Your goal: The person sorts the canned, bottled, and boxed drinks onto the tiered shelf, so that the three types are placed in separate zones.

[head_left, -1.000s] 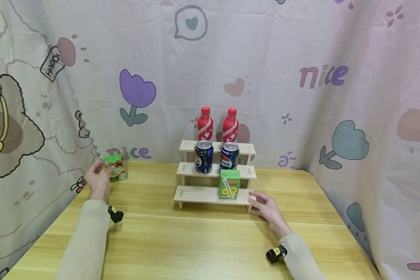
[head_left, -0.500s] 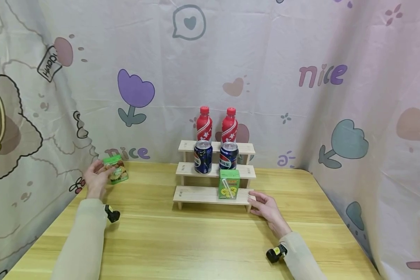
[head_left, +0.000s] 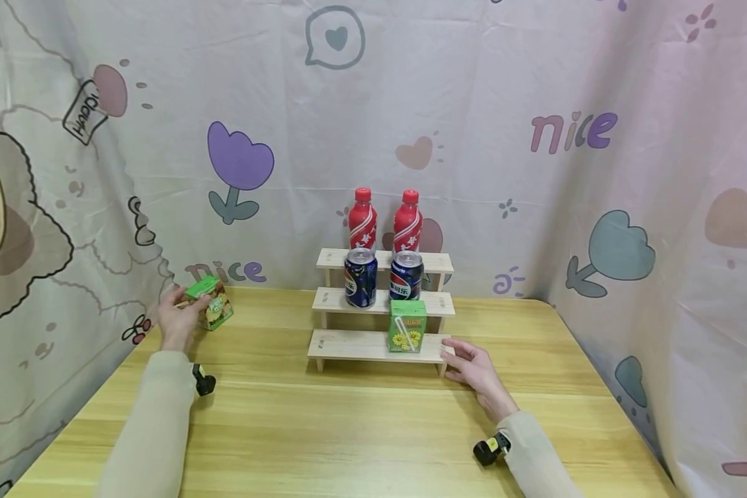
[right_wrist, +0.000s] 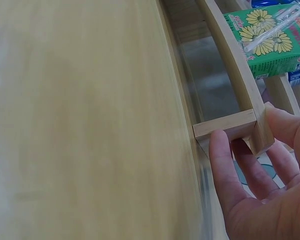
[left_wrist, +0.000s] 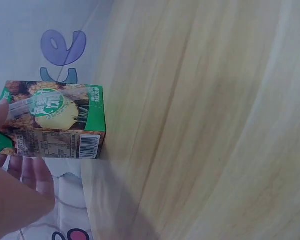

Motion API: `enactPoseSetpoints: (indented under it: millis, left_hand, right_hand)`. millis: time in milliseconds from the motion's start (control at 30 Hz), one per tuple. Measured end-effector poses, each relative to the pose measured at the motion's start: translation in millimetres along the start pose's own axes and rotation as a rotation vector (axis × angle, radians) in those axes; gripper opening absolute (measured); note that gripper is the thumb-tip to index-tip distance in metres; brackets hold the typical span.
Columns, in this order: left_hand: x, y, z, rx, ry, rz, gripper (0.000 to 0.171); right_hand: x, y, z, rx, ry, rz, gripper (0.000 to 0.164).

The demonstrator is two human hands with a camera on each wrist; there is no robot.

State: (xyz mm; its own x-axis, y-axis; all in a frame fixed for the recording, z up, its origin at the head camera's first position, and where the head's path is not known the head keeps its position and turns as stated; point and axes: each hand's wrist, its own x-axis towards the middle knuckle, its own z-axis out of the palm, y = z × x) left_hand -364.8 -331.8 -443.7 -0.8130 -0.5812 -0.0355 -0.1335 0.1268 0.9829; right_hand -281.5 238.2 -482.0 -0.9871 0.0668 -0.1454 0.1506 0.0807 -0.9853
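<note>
At the table's back left, my left hand (head_left: 179,321) holds a drink carton (head_left: 219,308) with a green top and brown pictured sides. The left wrist view shows the thumb on one side of this drink carton (left_wrist: 50,112), fingers on the other, and a straw on its front. My right hand (head_left: 478,377) grips the right end of the lowest step of a three-step wooden display rack (head_left: 348,346), thumb on top and fingers by the support (right_wrist: 225,124). A green carton with yellow flowers (head_left: 407,328) stands upright on that step, right of its middle.
Two dark blue soda cans (head_left: 360,279) stand on the middle step, and two red bottles (head_left: 362,221) on the top one. The wooden table (head_left: 324,429) backs onto a printed curtain (head_left: 485,83), which also hangs along both sides.
The carton in my left hand has turned and tilted, with its top swinging round, and shifted slightly right. My right hand stays at the rack's end.
</note>
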Motion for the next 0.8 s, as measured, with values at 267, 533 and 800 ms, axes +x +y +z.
enactPoseSetpoints:
  millis: [267, 533, 800]
  left_hand:
    - [-5.2, 1.1, 4.4, -0.065, -0.027, -0.025, 0.073]
    - [-10.9, -5.8, 0.8, -0.042, -0.075, 0.061, 0.076]
    - [-21.1, 11.7, -4.3, -0.255, -0.301, 0.256, 0.064]
  right_hand:
    - [0, 0, 0, 0.007, -0.005, -0.004, 0.045]
    - [-2, 1, -2, 0.008, -0.015, -0.005, 0.047]
    - [0, 2, -2, 0.007, -0.012, -0.005, 0.046]
